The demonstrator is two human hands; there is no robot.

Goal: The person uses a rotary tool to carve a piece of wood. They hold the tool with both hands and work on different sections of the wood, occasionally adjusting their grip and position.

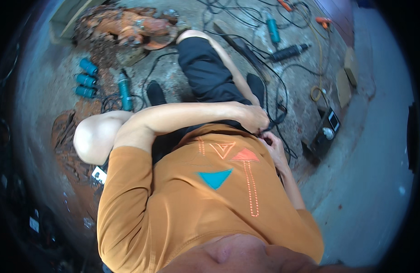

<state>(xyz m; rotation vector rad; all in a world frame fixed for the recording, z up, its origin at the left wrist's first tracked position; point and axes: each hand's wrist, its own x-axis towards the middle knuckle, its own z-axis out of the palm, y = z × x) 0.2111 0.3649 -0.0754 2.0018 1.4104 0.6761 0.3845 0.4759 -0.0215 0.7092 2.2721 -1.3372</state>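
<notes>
The brown shirt [182,182] filled the lower middle; black cables [282,113] lay beyond its right side. By its hem there, the left hand [253,118] and right hand [277,149] nearly met, fingers curled; their hold could not be told.

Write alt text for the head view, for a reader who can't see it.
Seen from above, the wearer's left hand and right hand are close together near the right side of the hem of an orange-brown shirt; whether they hold anything is unclear. Ahead are a rough reddish-brown wood piece, teal power tools and black cables on a grey floor.
</notes>
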